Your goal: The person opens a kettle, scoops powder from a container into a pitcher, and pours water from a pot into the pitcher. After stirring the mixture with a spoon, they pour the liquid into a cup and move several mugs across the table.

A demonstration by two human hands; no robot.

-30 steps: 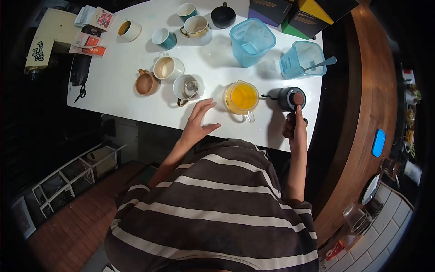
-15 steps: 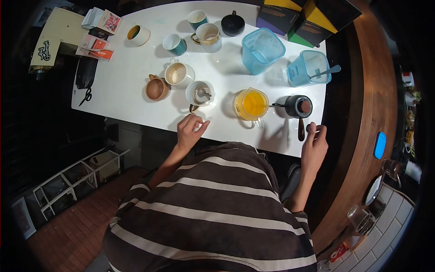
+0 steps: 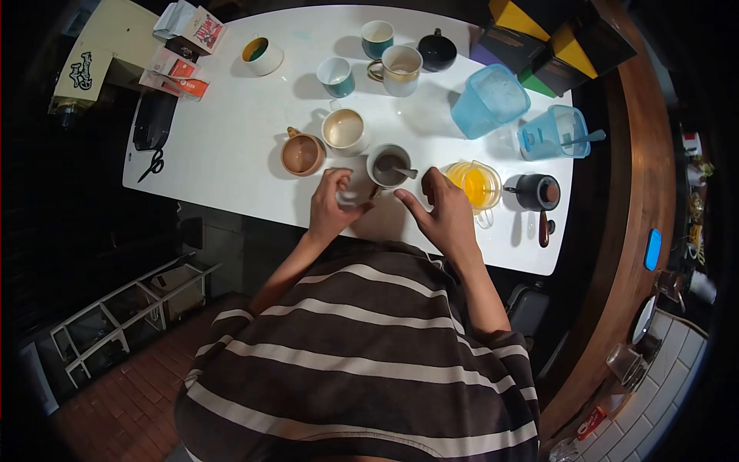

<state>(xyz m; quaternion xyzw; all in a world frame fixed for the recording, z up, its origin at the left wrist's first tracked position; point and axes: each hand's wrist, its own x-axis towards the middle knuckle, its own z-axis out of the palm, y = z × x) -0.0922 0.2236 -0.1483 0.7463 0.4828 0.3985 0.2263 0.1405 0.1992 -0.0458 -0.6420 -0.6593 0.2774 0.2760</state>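
Both hands have gathered at the lower middle of the white surface [image 3: 223, 115], just in front of the white mug of dark drink [image 3: 389, 165]. A metal spoon [image 3: 406, 171] rests in the mug, its handle leaning over the right rim. The step in hand looks like taking hold of this mug or its spoon, with neither gripped yet. The left hand [image 3: 335, 202] sits just left of and below the mug, wrist resting near the surface edge. Its fingers are curled in around something pale and blurred at the fingertips, and whether it truly grips anything cannot be told. The right hand [image 3: 440, 213] comes in from the lower right with its palm down and its fingers spread wide, holding nothing. Its forefinger and thumb point toward the mug's base. To go on, the right hand would need to close on the spoon handle or the mug's wall while the left steadies the cup. That calls for care, because the glass jug of orange liquid [image 3: 475, 185] stands just beside the right knuckles. A tan ceramic mug [image 3: 301, 154] stands near the left hand.
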